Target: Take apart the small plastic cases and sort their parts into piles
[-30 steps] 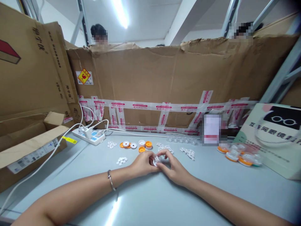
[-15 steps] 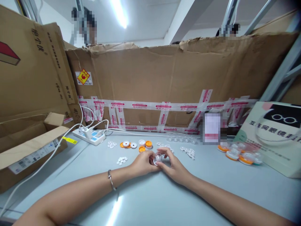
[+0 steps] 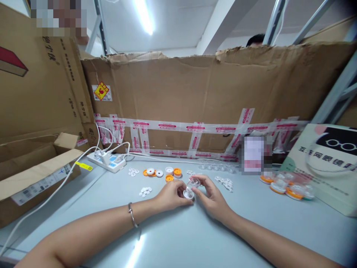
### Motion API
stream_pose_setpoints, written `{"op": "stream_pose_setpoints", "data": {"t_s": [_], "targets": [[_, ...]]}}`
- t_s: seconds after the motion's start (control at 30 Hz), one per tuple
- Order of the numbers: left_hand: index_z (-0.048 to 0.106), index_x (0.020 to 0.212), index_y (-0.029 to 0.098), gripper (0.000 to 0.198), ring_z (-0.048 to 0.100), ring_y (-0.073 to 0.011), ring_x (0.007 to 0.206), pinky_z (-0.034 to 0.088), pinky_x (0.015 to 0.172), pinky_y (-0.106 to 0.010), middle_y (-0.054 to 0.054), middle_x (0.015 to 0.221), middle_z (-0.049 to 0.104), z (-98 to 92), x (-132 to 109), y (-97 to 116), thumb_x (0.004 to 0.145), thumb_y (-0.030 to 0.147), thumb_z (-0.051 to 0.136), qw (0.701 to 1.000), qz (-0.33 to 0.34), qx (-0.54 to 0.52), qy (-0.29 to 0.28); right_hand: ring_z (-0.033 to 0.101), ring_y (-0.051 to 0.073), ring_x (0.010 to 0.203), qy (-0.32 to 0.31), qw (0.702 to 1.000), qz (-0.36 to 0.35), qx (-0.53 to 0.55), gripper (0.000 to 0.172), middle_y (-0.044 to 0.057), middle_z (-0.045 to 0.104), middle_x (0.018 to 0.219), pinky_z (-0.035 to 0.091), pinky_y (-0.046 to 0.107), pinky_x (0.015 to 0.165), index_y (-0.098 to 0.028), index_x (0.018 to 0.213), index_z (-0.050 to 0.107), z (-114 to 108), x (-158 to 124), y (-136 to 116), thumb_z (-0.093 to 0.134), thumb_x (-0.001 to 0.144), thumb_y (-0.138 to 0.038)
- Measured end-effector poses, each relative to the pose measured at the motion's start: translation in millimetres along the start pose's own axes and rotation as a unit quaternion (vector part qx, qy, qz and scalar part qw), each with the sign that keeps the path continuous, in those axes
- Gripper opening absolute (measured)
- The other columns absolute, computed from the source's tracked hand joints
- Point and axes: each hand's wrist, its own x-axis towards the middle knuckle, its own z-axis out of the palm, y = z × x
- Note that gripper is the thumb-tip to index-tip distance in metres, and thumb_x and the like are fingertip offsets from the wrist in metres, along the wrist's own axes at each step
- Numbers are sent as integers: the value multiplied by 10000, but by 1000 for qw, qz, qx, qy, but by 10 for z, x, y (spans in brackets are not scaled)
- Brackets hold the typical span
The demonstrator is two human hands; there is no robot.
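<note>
Head view, hands (image 3: 170, 195) (image 3: 215, 198) holding base (image 3: 188, 194), clear cover (image 3: 194, 182)

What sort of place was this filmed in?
Probably a small workshop: white discs piled on a worktable, a power strip in use, and a taped cardboard panel standing behind.

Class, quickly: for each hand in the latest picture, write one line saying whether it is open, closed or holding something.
Left hand: closed, holding a white round part.
Right hand: closed, holding a clear plastic part.
</note>
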Motion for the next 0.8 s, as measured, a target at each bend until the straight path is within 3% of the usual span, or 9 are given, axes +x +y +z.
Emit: {"op": "stream_pose_setpoints", "data": {"t_s": [0.2, 0.3, 0.43, 0.57, 0.8], "targets": [[546, 749, 137, 314, 477, -107, 601, 351, 527, -195, 14, 676, 534, -9, -20, 7, 569, 327, 719, 1000, -11, -1, 6, 561, 185, 924, 87, 994, 22, 58, 282, 57, 550, 995, 460, 355, 827, -240, 1036, 437, -138, 184, 56, 533, 795, -349], [552, 757, 135, 311, 494, -115, 615, 363, 538, -202, 2, 694, 552, -15, -30, -8, 575, 329, 714, 1000, -10, -7, -2, 559, 196, 934, 107, 994, -2, -34, 266, 64, 567, 996, 437, 375, 860, -223, 1011, 487, -339, 461, 62, 545, 780, -344], [554, 761, 139, 322, 500, -120, 625, 368, 546, -207, 0, 704, 558, -16, -40, -31, 570, 341, 716, 1000, -10, -1, 4, 547, 220, 951, 5, 974, -47, -222, 202, 52, 611, 976, 411, 391, 868, -222, 942, 574, -545, 889, 153, 565, 752, -289], [551, 758, 144, 326, 499, -119, 623, 368, 545, -205, 9, 693, 552, -11, -43, -53, 566, 347, 720, 1000, -3, -4, 4, 554, 241, 939, -101, 926, -39, -363, 214, 55, 648, 951, 384, 413, 872, -219, 921, 601, -516, 1122, 399, 603, 708, -233], [546, 759, 144, 347, 500, -122, 627, 374, 547, -208, -1, 727, 550, -17, -27, -61, 557, 359, 729, 1000, -2, 1, 6, 544, 259, 997, -130, 908, -28, -398, 237, 70, 651, 987, 218, 529, 971, -212, 925, 600, -380, 1134, 666, 618, 688, -214]]}}
